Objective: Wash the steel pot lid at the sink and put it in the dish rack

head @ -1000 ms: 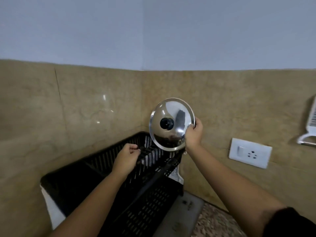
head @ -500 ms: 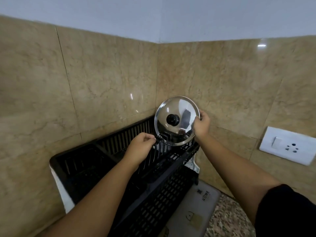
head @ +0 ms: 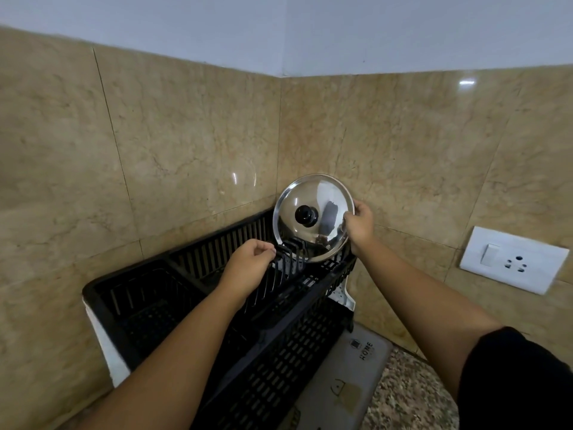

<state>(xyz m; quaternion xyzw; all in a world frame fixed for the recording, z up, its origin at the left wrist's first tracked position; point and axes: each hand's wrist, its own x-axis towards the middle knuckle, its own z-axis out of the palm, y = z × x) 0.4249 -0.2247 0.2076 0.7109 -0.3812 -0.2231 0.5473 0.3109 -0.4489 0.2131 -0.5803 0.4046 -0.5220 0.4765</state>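
Note:
The steel pot lid (head: 322,226), shiny with a black knob, stands upright at the far right end of the black plastic dish rack (head: 217,308), its lower rim down among the plate prongs. My right hand (head: 359,226) grips the lid's right edge. My left hand (head: 249,268) is closed on the upright prongs just left of the lid. The lid's bottom edge is partly hidden by the prongs.
The rack sits in a corner of tan marble-tiled walls. A white switch and socket plate (head: 513,263) is on the right wall. A grey mat printed HOME (head: 341,377) lies on the speckled granite counter (head: 409,395) below the rack.
My right hand has lowered the lid until its rim sits among the rack's prongs. My left hand has stayed on the prongs. The camera has tilted downward.

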